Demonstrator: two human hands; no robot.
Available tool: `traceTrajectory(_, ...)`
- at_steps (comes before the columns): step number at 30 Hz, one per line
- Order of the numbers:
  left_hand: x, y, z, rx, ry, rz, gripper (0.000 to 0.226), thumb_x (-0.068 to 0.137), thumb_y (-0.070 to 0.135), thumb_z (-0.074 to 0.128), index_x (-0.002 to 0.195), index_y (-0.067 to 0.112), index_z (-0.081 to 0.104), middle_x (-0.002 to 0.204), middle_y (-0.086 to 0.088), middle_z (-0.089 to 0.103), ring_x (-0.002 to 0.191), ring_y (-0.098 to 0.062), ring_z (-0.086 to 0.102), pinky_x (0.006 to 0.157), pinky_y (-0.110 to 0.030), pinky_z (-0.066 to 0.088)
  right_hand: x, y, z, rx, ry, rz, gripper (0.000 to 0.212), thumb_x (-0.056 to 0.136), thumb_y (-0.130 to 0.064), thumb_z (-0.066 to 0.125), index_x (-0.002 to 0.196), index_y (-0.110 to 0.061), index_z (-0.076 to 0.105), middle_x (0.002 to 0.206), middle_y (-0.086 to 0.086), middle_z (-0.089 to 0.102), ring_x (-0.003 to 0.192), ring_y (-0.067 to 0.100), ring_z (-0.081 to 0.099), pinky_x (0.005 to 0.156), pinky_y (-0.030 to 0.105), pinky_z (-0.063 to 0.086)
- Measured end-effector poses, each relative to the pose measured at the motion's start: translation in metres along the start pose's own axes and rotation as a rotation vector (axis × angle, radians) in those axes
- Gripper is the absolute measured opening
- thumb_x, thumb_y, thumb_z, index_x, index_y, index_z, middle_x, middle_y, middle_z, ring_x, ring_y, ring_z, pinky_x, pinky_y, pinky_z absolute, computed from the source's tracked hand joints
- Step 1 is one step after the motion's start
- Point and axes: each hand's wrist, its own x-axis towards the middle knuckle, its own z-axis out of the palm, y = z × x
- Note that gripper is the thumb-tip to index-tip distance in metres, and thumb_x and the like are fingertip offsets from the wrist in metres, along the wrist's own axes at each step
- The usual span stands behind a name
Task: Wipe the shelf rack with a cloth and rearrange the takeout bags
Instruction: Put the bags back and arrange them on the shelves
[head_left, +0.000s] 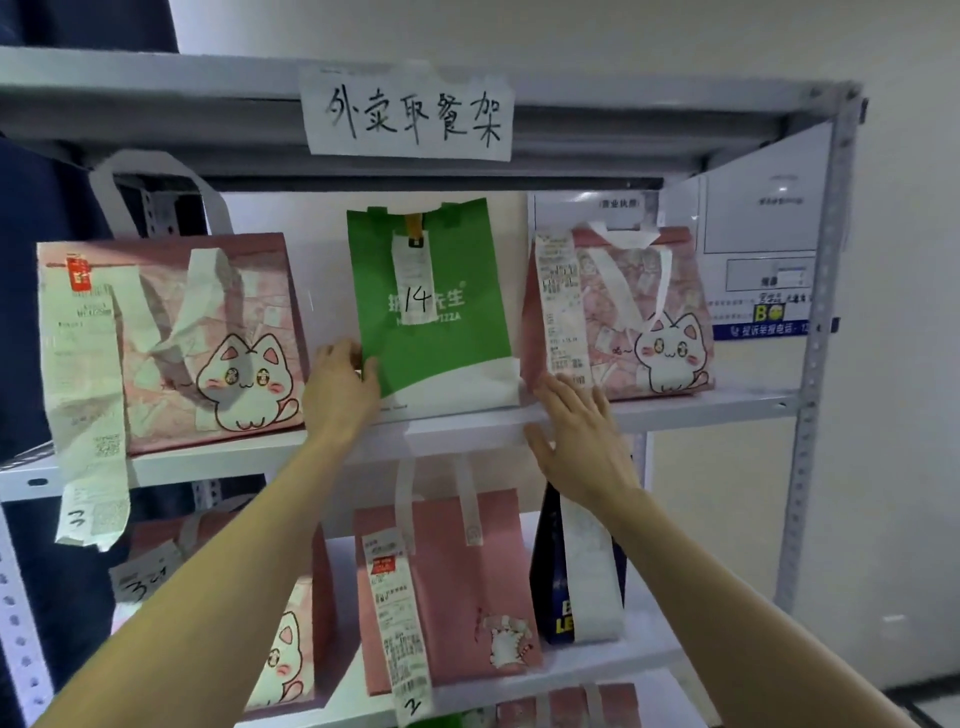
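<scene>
A green and white takeout bag (436, 312) marked 14 stands upright in the middle of the white shelf (467, 431). My left hand (340, 387) holds its lower left edge, thumb on the front face. My right hand (582, 441) lies flat with straight fingers at the shelf's front edge, its fingertips by the bag's lower right corner. A pink cat bag (197, 338) with a long receipt stands to the left, and a smaller pink cat bag (628, 317) to the right. No cloth is in view.
The grey metal rack (821, 312) carries a handwritten paper sign (410, 114) on its top rail. On the shelf below stand two pink bags (452, 587) and a dark blue bag (550, 571). A white wall with posted notices (758, 234) is behind.
</scene>
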Motion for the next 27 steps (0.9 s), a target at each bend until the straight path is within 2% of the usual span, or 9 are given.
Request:
traceTrajectory(3, -0.009, 0.0, -0.006, -0.091, 0.045, -0.007, 0.012, 0.11, 0.022, 0.057, 0.111, 0.01, 0.058, 0.108, -0.008, 0.065, 0.097, -0.03, 0.062, 0.08, -0.044, 0.048, 0.003, -0.007, -0.001, 0.09, 0.097, -0.001, 0.05, 0.106, -0.04, 0.052, 0.148, -0.013, 0.055, 0.155, 0.003, 0.053, 0.151, 0.022, 0.039, 0.129, 0.047, 0.024)
traceTrajectory(6, -0.024, 0.003, -0.018, -0.171, 0.063, -0.031, 0.01, 0.113, 0.022, 0.053, 0.111, 0.012, 0.053, 0.101, -0.006, 0.066, 0.09, -0.029, 0.062, 0.076, -0.039, 0.043, 0.006, -0.028, -0.007, 0.244, 0.124, 0.026, 0.044, 0.106, -0.038, 0.056, 0.143, -0.014, 0.056, 0.141, 0.001, 0.061, 0.134, 0.022, 0.052, 0.114, 0.045, 0.046)
traceTrajectory(8, -0.034, 0.001, -0.028, -0.194, 0.084, -0.038, 0.012, 0.113, 0.025, 0.052, 0.111, 0.013, 0.053, 0.097, -0.003, 0.065, 0.088, -0.029, 0.063, 0.075, -0.039, 0.044, 0.011, -0.045, -0.014, 0.39, 0.068, 0.075, 0.054, 0.106, -0.047, 0.056, 0.15, -0.017, 0.048, 0.143, -0.002, 0.058, 0.13, 0.017, 0.055, 0.107, 0.043, 0.051)
traceTrajectory(11, -0.047, 0.0, -0.044, -0.241, 0.094, -0.045, 0.012, 0.113, 0.028, 0.053, 0.111, 0.016, 0.054, 0.103, -0.001, 0.069, 0.093, -0.025, 0.066, 0.079, -0.039, 0.048, 0.018, -0.071, -0.023, 0.587, -0.053, 0.17, 0.076, 0.101, -0.063, 0.057, 0.16, -0.021, 0.034, 0.153, -0.001, 0.053, 0.135, 0.017, 0.054, 0.111, 0.043, 0.049)
traceTrajectory(15, -0.063, 0.007, -0.068, -0.281, 0.104, -0.025, 0.01, 0.113, 0.026, 0.055, 0.113, 0.017, 0.056, 0.102, 0.005, 0.067, 0.092, -0.018, 0.066, 0.085, -0.043, 0.054, 0.02, -0.095, -0.03, 0.67, -0.126, 0.278, 0.093, 0.094, -0.08, 0.048, 0.162, -0.019, 0.032, 0.153, 0.002, 0.057, 0.138, 0.024, 0.055, 0.113, 0.05, 0.05)
traceTrajectory(18, -0.075, 0.01, -0.085, -0.325, 0.115, -0.026, 0.006, 0.113, 0.025, 0.055, 0.112, 0.019, 0.055, 0.1, 0.014, 0.065, 0.092, -0.003, 0.063, 0.088, -0.042, 0.055, 0.013, -0.111, -0.046, 0.687, -0.121, 0.309, 0.076, 0.102, -0.062, 0.053, 0.16, -0.014, 0.038, 0.147, -0.001, 0.059, 0.133, 0.022, 0.057, 0.112, 0.049, 0.05)
traceTrajectory(21, -0.089, 0.008, -0.098, -0.375, 0.099, -0.011, 0.009, 0.113, 0.027, 0.055, 0.11, 0.019, 0.057, 0.103, 0.008, 0.069, 0.095, -0.011, 0.069, 0.087, -0.045, 0.061, -0.001, -0.121, -0.058, 0.697, -0.084, 0.285, 0.051, 0.106, -0.046, 0.057, 0.147, -0.018, 0.052, 0.123, -0.012, 0.065, 0.113, 0.012, 0.063, 0.101, 0.039, 0.055)
traceTrajectory(22, -0.095, 0.008, -0.101, -0.394, 0.095, -0.007, 0.009, 0.112, 0.027, 0.056, 0.109, 0.019, 0.057, 0.102, 0.006, 0.07, 0.095, -0.013, 0.07, 0.086, -0.046, 0.062, -0.007, -0.123, -0.062, 0.695, -0.075, 0.289, 0.047, 0.106, -0.043, 0.058, 0.146, -0.019, 0.053, 0.122, -0.013, 0.066, 0.111, 0.011, 0.063, 0.099, 0.035, 0.054)
traceTrajectory(27, -0.134, 0.013, -0.118, -0.452, 0.066, 0.009, 0.009, 0.111, 0.024, 0.06, 0.108, 0.016, 0.057, 0.104, 0.003, 0.071, 0.098, -0.009, 0.071, 0.085, -0.025, 0.057, -0.042, -0.129, -0.079, 0.733, -0.017, 0.307, 0.048, 0.105, -0.039, 0.062, 0.149, -0.021, 0.054, 0.136, -0.007, 0.067, 0.127, 0.017, 0.062, 0.11, 0.046, 0.052)
